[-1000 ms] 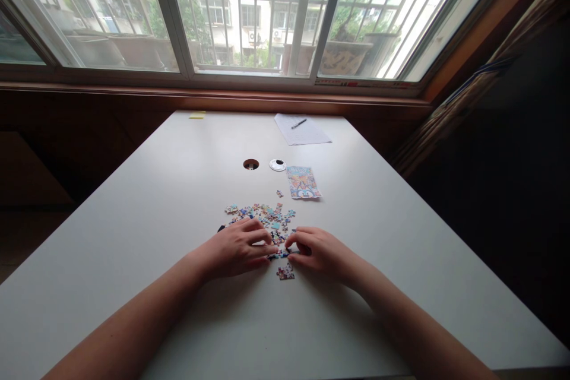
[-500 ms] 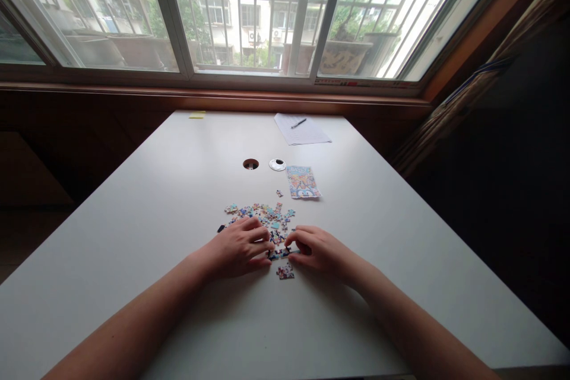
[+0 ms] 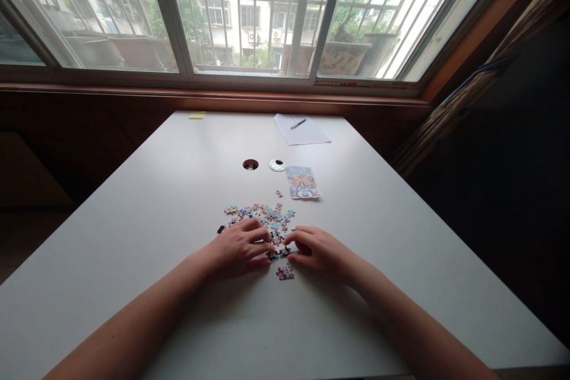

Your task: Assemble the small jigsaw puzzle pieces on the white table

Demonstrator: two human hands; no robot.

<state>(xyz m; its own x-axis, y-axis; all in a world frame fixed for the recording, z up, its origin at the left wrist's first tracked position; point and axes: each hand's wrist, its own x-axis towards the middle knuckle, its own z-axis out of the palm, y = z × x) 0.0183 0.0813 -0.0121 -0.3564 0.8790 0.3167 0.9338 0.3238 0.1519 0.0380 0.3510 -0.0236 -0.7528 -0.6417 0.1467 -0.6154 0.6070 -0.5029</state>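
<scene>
Between my hands lies a short strip of joined jigsaw puzzle pieces [image 3: 279,254] on the white table. My left hand [image 3: 244,246] grips its left end with thumb and fingertips. At the strip's right end, my right hand [image 3: 312,247] pinches with bent fingers. Just beyond is a heap of loose puzzle pieces [image 3: 272,217], partly hidden by my left hand. A small joined cluster of puzzle pieces [image 3: 285,272] rests nearer to me, touched by neither hand. One stray puzzle piece [image 3: 279,193] sits past the heap.
A printed picture sheet [image 3: 303,182] lies beyond the pieces. Farther back are a round cable hole [image 3: 250,164], its loose cover [image 3: 277,165], paper sheets [image 3: 305,130] with a pen [image 3: 298,124], and a yellow strip [image 3: 196,115]. The table [image 3: 133,219] reaches the window wall.
Almost nothing differs. Both hands keep their places at the strip, with only a very slight shift of the right fingertips.
</scene>
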